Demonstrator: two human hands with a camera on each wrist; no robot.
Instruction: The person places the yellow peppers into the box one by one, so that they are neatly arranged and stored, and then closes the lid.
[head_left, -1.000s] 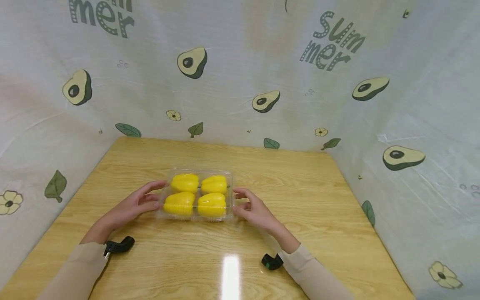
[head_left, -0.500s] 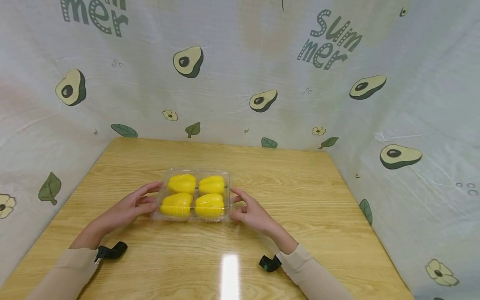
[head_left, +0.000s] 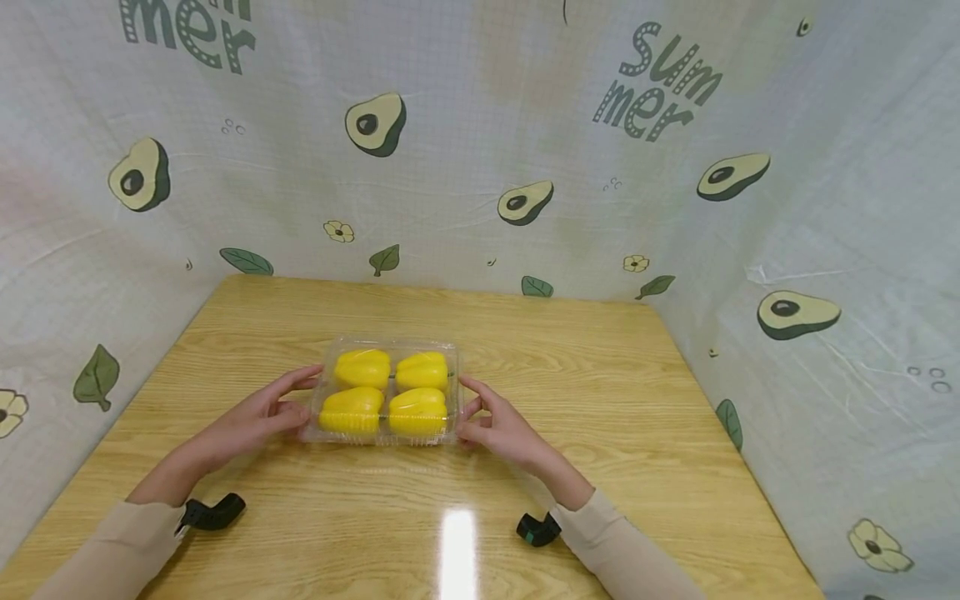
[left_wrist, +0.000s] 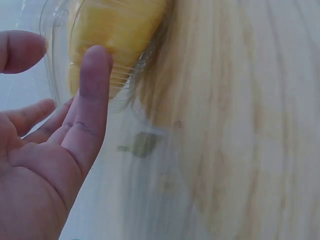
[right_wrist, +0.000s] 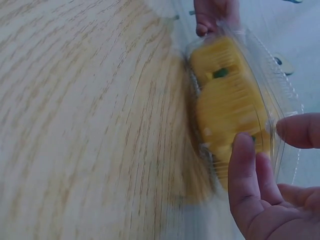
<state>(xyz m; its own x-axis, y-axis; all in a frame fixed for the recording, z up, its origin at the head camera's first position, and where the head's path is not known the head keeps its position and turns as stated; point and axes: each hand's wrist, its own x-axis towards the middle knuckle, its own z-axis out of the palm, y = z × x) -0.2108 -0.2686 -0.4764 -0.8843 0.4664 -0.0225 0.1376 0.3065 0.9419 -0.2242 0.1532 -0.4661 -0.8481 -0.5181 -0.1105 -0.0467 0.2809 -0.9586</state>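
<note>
A clear plastic clamshell box (head_left: pixel 386 444) lies on the wooden table, left of the middle. Several yellow bell peppers (head_left: pixel 418 412) fill it in two rows. My left hand (head_left: pixel 258 415) holds the left end, thumb toward the front and fingers spread along the side. At the right end, my right hand (head_left: pixel 504 423) holds it the same way, with bent fingertips against the side. In the right wrist view, green stems show through the ribbed wall of the box (right_wrist: pixel 227 112), and my left hand (right_wrist: pixel 215 15) appears at its far end.
The wooden table (head_left: pixel 570 367) reaches to a white curtain (head_left: pixel 450 142) printed with avocados, leaves and flowers, which hangs behind and at both sides. A black wrist camera mount (head_left: pixel 538 528) sits at the right sleeve, another mount (head_left: pixel 215 512) at the left.
The head view has turned slightly, so everything sits a little further left. My left forearm has moved a little left and down; both hands stay at the ends of the box.
</note>
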